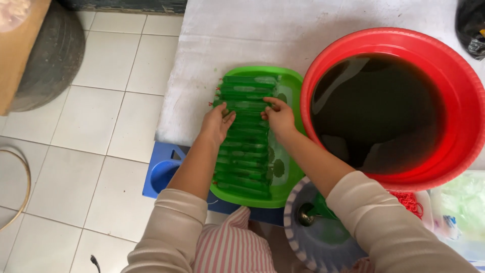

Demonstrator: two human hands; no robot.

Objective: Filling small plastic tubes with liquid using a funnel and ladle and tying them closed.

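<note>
A green plastic tray (290, 83) lies on a white cloth-covered table, holding a long row of green sealed liquid packets (245, 162). My left hand (217, 124) rests against the left side of the row, fingers slightly apart. On the right side, my right hand (278, 115) presses with its fingertips on one packet (247, 105) near the far end. Both hands touch the packets from either side; neither lifts one.
A big red basin (467, 101) of dark liquid stands right of the tray. A white bowl with a funnel (308, 237) is near my right elbow. A blue stool (161, 172) sits below the table edge. Tiled floor extends left, with a dark tyre (50, 55).
</note>
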